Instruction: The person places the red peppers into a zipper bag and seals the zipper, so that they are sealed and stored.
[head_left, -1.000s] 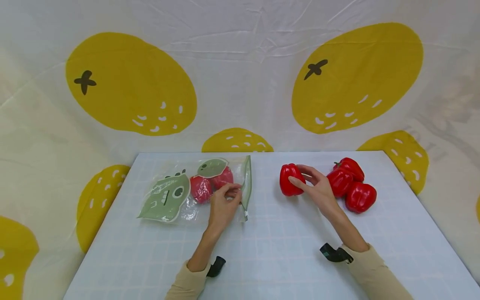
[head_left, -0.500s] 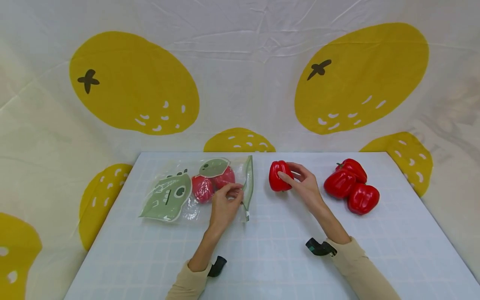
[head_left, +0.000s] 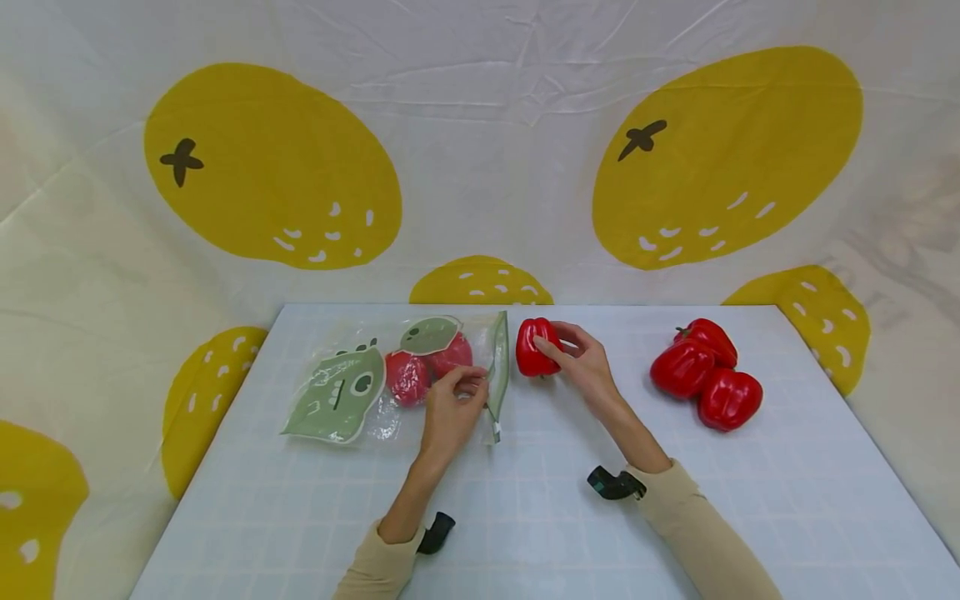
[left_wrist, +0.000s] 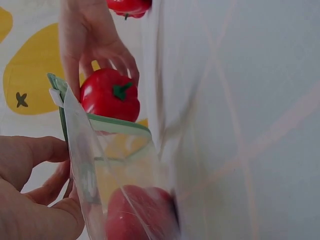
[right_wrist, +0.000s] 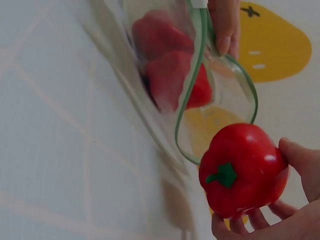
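Note:
A clear zip bag (head_left: 330,400) with green monster print lies on the table, its green-edged mouth facing right. Two red bell peppers (head_left: 407,379) show through the plastic. The left hand (head_left: 452,417) pinches the upper side of the bag near its mouth. In the right wrist view the green rim (right_wrist: 185,132) gapes in a loop. Just right of that opening, the right hand (head_left: 588,367) grips another red bell pepper (head_left: 534,348), thumb on one side and fingers on the other. Its green stem (right_wrist: 225,175) shows in the right wrist view.
Three more red bell peppers (head_left: 682,367) sit clustered on the right side of the table. A pale checked cloth (head_left: 525,517) covers the tabletop. Behind it hangs a white curtain (head_left: 495,167) with large yellow fruit shapes.
The right hand has carried its bell pepper leftward from near the cluster to beside the bag's mouth. The left hand keeps its pinch on the bag. The view has shifted slightly.

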